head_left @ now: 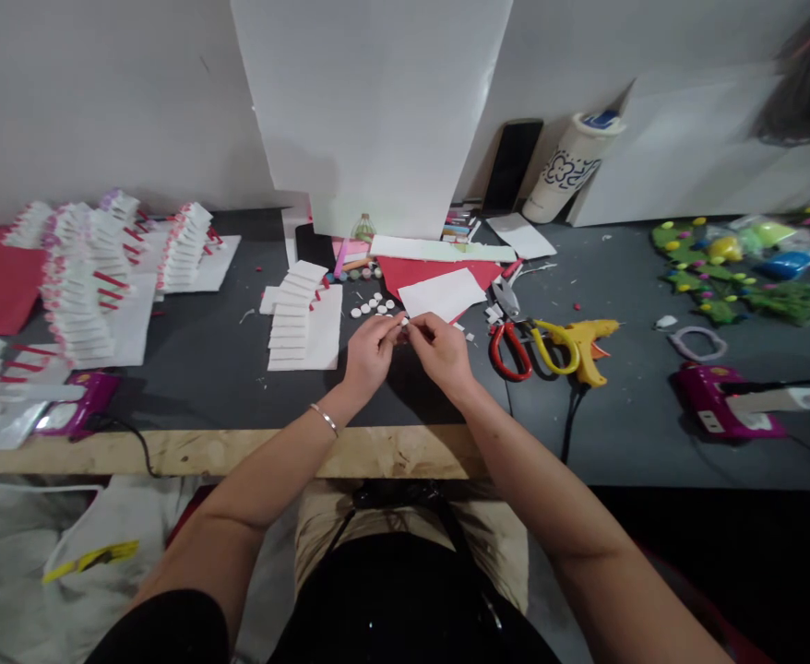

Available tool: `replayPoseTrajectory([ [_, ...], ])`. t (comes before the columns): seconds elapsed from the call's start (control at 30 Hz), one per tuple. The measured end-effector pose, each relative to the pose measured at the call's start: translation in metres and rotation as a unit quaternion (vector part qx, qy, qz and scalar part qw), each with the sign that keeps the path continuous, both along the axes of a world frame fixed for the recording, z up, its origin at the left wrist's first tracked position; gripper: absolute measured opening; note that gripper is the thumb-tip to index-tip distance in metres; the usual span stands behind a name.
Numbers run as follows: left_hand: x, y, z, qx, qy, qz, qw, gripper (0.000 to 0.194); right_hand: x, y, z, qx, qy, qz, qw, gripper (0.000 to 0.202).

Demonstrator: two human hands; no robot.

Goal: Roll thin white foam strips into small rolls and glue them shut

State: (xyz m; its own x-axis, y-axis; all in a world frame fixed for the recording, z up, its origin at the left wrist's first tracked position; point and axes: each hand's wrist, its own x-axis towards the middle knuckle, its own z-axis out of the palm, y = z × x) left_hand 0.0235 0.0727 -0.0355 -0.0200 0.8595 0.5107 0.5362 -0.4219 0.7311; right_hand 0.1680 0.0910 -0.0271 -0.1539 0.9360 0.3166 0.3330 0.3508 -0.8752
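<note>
My left hand (369, 352) and my right hand (441, 350) meet over the dark table, fingertips pinched together on a small white piece (405, 322). Just beyond my left hand lie several small white discs (365, 309). To the left of it a fanned stack of white strips (290, 323) rests on a white board (323, 337), with short red strips (317, 293) on it. Past my right hand a white sheet (442, 293) lies over red material (401, 273). Small white scraps (470, 337) are scattered close to my right hand.
Red-handled scissors (511, 355), yellow-handled scissors (555, 348) and a yellow glue gun (590, 350) lie at right, near a purple power strip (727, 403). A phone (513, 166) and a patterned bottle (569, 171) lean at the back. More white stacked pieces (77, 295) stand left.
</note>
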Motion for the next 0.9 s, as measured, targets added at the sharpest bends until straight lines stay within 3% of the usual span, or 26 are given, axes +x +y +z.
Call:
replayPoseTrajectory([
  [0.3,-0.011,0.006,-0.007,-0.067,-0.064,-0.052,0.994,0.024,0.004,0.002,0.000,-0.002,-0.017,0.045,0.999,0.022],
  [0.43,-0.010,0.005,-0.006,-0.050,-0.046,-0.045,0.997,0.023,0.005,0.003,0.002,-0.066,0.046,0.054,0.995,0.028],
  [0.63,-0.006,0.002,-0.003,-0.052,-0.070,-0.043,0.995,0.022,0.004,0.007,0.001,-0.192,0.150,0.088,0.966,0.037],
  [0.9,-0.004,-0.001,0.002,-0.038,-0.034,-0.007,0.999,0.020,0.006,0.004,0.005,-0.208,0.146,0.066,0.965,0.030],
])
